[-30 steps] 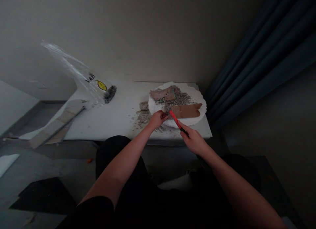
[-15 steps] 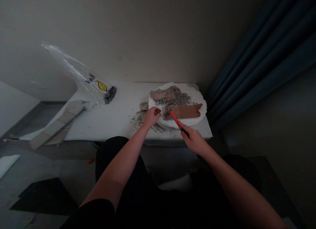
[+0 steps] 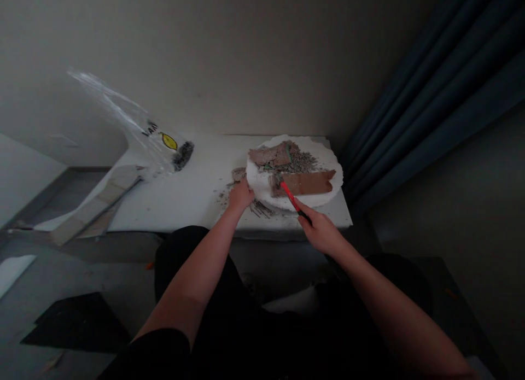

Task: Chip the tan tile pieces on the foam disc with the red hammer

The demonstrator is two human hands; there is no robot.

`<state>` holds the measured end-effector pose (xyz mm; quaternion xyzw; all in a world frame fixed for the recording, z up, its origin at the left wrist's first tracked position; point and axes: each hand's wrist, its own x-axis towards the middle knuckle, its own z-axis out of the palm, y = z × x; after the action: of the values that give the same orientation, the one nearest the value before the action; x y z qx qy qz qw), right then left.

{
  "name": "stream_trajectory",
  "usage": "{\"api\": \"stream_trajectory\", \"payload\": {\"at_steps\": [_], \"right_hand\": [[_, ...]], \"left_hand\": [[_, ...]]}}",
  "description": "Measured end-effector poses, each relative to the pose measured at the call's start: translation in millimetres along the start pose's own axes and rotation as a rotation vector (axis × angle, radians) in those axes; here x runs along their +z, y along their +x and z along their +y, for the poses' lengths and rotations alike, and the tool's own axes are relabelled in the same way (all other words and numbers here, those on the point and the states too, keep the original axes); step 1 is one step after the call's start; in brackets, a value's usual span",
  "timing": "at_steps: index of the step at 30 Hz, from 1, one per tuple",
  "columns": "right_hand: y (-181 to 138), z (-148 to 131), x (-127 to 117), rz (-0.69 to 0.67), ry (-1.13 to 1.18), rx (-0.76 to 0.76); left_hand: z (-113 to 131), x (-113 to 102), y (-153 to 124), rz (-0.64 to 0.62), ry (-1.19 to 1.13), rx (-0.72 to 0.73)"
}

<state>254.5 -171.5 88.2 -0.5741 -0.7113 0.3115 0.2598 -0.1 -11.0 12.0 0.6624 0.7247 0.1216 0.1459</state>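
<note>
My right hand (image 3: 319, 231) grips a red-handled tool (image 3: 290, 197), whose tip rests at the left end of a brown strip (image 3: 307, 182) lying on a round white foam slab (image 3: 262, 184). My left hand (image 3: 240, 194) is closed just left of the slab, over a scatter of grey scraps (image 3: 229, 193) on the low white table (image 3: 180, 197). What its fingers hold is hidden. More brown pieces and grey crumbs (image 3: 283, 157) are heaped on the slab's far side.
A clear plastic bag with a yellow label (image 3: 152, 136) lies on the table's far left. Pale boards (image 3: 94, 206) lean off its left edge. A dark curtain (image 3: 430, 95) hangs at the right, and a black sheet (image 3: 74, 326) lies on the floor.
My left hand has drawn back leftward from the brown strip's end to the scraps beside the slab. The right hand and tool have barely shifted.
</note>
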Motion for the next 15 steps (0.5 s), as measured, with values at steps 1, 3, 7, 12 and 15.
{"api": "stream_trajectory", "payload": {"at_steps": [1,3,7,12,15], "right_hand": [[0,0,0,-0.010,-0.002,0.004],[-1,0,0,-0.031,-0.008,0.009],[-2,0,-2,-0.018,-0.012,0.008],[-2,-2,-2,-0.043,-0.071,0.012],[-4,-2,-1,-0.045,-0.091,0.019]], "left_hand": [[-2,2,-1,-0.048,0.038,0.005],[-5,8,-3,-0.173,0.112,0.021],[-10,25,-5,-0.308,0.195,0.025],[-16,47,-6,-0.339,0.166,-0.001],[-20,55,-4,-0.326,0.132,-0.006]]}}
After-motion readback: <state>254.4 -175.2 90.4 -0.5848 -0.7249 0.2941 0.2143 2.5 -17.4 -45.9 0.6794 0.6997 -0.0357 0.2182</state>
